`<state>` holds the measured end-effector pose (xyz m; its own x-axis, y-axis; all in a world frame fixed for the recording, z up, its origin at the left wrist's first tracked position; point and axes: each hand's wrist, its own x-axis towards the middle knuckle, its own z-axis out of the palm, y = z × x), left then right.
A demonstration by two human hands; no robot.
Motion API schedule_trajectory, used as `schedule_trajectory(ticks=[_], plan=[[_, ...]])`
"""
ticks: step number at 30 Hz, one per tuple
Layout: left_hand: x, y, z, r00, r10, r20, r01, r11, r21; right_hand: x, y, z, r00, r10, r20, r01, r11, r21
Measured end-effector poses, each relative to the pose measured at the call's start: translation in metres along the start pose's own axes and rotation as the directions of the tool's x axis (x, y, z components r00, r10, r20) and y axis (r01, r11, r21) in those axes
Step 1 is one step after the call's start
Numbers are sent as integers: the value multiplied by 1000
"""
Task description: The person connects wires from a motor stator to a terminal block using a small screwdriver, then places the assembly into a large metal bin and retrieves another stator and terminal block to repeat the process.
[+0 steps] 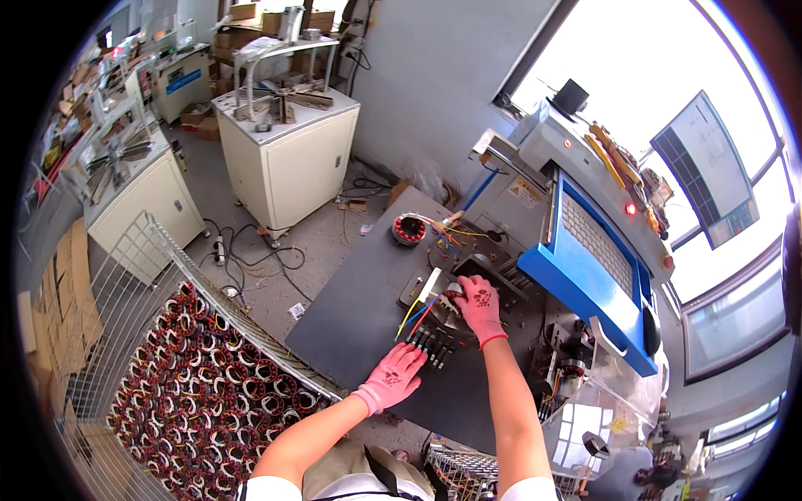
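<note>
Head view: hands (391, 380) (480, 307) at wires (423, 318), open room toward left tabletop edge (357, 265).

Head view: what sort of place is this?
Probably a factory workshop, perhaps for motor parts: a wire basket holds many red-and-white ring-shaped parts, pale machine cabinets stand on the floor, and a wired ring lies on the dark worktable.

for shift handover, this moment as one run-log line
left hand: at black terminals; right hand: at metal fixture; yellow, blue, red leads: between hands; stators: in wire basket
</note>
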<state>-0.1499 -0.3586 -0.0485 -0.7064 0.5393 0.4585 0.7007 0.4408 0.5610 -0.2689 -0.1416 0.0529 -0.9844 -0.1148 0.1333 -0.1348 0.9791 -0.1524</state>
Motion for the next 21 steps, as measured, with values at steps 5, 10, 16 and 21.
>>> schedule_trajectory(ticks=[5,10,16,21], plan=[[-9,39,-25,796,-546,260,269,-65,-961,-88,-59,-39,997,0,77,-44,816,576],[-46,141,-62,813,-456,362,-16,-639,-769,-181,-88,-80,983,-182,-17,177,922,344],[-138,215,-31,802,-472,366,-81,-694,-716,-248,-111,-77,896,-53,440,-438,54,897],[-186,280,-16,719,-610,332,-237,-665,-708,-312,-101,-44,838,-151,524,-510,-559,653]])
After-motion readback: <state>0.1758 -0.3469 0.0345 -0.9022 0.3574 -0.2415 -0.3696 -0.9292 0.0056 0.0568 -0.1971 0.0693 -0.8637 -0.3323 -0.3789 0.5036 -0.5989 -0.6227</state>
